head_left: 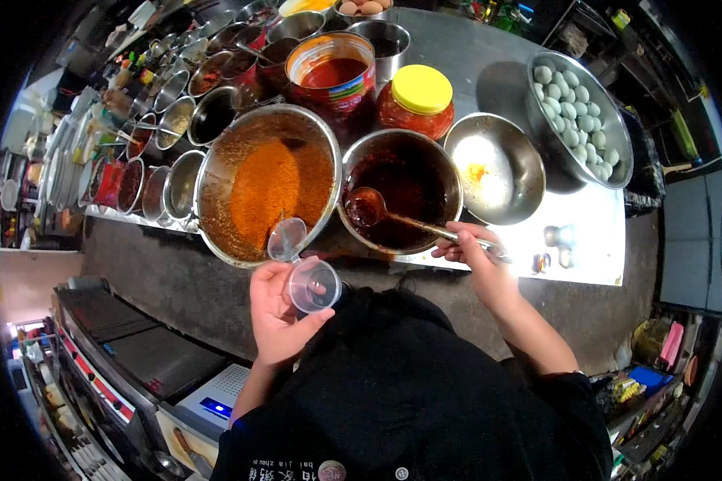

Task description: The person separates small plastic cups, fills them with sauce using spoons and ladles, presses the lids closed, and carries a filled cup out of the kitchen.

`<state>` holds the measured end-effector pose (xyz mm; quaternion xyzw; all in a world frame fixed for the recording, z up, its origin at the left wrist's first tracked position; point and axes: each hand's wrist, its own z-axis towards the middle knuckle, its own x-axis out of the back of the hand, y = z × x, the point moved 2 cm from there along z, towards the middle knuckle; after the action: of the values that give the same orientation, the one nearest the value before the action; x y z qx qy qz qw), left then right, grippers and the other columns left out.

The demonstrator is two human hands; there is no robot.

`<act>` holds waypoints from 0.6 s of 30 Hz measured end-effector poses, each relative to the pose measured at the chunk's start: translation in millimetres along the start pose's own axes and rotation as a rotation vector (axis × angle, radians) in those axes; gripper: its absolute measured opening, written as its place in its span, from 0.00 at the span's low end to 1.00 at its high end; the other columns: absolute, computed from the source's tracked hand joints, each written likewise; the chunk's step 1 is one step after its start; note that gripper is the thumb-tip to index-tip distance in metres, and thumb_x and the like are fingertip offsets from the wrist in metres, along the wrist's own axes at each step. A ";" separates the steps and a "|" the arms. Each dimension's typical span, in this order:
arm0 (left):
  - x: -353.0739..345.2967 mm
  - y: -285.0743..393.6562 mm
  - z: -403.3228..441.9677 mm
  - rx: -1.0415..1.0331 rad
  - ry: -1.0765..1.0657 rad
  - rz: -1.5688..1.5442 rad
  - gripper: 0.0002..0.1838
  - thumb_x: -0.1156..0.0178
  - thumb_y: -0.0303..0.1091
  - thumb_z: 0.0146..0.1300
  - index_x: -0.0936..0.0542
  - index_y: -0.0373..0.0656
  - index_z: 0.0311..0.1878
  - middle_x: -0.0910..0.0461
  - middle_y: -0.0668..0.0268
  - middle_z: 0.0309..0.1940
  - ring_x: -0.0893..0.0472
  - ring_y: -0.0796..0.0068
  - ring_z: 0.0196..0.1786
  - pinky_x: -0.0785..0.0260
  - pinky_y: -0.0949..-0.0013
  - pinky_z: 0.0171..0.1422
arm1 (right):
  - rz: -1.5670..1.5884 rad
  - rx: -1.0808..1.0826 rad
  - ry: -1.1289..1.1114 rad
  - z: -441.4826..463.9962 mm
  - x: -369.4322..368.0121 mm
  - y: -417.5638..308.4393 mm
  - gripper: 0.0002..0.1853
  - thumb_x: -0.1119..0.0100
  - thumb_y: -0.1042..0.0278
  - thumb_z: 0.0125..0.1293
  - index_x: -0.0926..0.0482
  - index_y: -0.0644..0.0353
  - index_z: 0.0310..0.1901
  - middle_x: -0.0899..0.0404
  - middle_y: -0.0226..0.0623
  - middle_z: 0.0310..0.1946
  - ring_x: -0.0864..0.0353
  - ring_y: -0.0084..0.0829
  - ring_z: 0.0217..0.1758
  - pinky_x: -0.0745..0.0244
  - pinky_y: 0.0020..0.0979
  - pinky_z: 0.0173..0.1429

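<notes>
My left hand (277,309) grips a small clear plastic sauce cup (314,285) with its hinged lid (287,238) flipped open; no sauce shows in it. My right hand (475,252) is closed round the handle of a metal ladle (413,222). The ladle's bowl rests in the dark red sauce inside a steel pot (459,186), near its left side. Left of that pot, a large steel bowl (335,152) holds orange-brown ground powder, and the cup's lid overlaps its lower rim. To the right sits a shallower steel bowl (529,180) with a little orange residue.
Behind the pot stand a yellow-lidded jar (422,90) and a large open can (329,76) of red sauce. A steel basin (537,96) of pale green eggs is at the far right. Several seasoning pots crowd the left. A dark appliance (144,345) stands at lower left.
</notes>
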<state>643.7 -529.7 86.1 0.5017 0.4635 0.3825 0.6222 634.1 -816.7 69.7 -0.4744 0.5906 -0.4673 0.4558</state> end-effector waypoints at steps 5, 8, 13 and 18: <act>-1.0 1.0 -3.2 0.038 0.025 -0.010 0.38 0.33 0.16 0.45 0.43 0.39 0.58 0.33 0.46 0.58 0.25 0.71 0.50 0.31 0.68 0.56 | 0.085 -0.162 0.054 3.2 6.6 6.1 0.17 0.57 0.61 0.72 0.25 0.67 0.48 0.20 0.44 0.34 0.18 0.34 0.37 0.25 0.27 0.42; -1.1 1.2 -5.6 0.037 0.025 -0.013 0.38 0.33 0.15 0.45 0.42 0.40 0.58 0.33 0.46 0.58 0.25 0.71 0.50 0.31 0.68 0.56 | 0.107 -0.159 0.043 3.2 5.7 4.5 0.17 0.56 0.60 0.72 0.25 0.67 0.48 0.20 0.43 0.35 0.18 0.33 0.37 0.25 0.27 0.42; -2.7 5.4 -6.7 0.019 0.029 0.012 0.37 0.34 0.15 0.46 0.42 0.40 0.58 0.33 0.47 0.59 0.25 0.72 0.50 0.31 0.68 0.56 | 0.031 -0.072 0.029 3.3 2.6 -2.8 0.14 0.53 0.67 0.70 0.23 0.70 0.45 0.19 0.45 0.33 0.17 0.31 0.36 0.21 0.25 0.40; -1.1 4.3 -9.1 0.034 0.051 0.010 0.35 0.33 0.15 0.45 0.40 0.40 0.57 0.32 0.49 0.58 0.25 0.73 0.50 0.31 0.69 0.55 | -0.012 -0.027 0.019 1.6 1.0 -5.2 0.14 0.51 0.68 0.69 0.24 0.72 0.46 0.19 0.46 0.34 0.17 0.31 0.37 0.21 0.26 0.41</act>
<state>634.6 -527.4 90.0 0.5046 0.4830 0.3904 0.5997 636.2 -818.5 74.4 -0.4796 0.5983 -0.4667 0.4407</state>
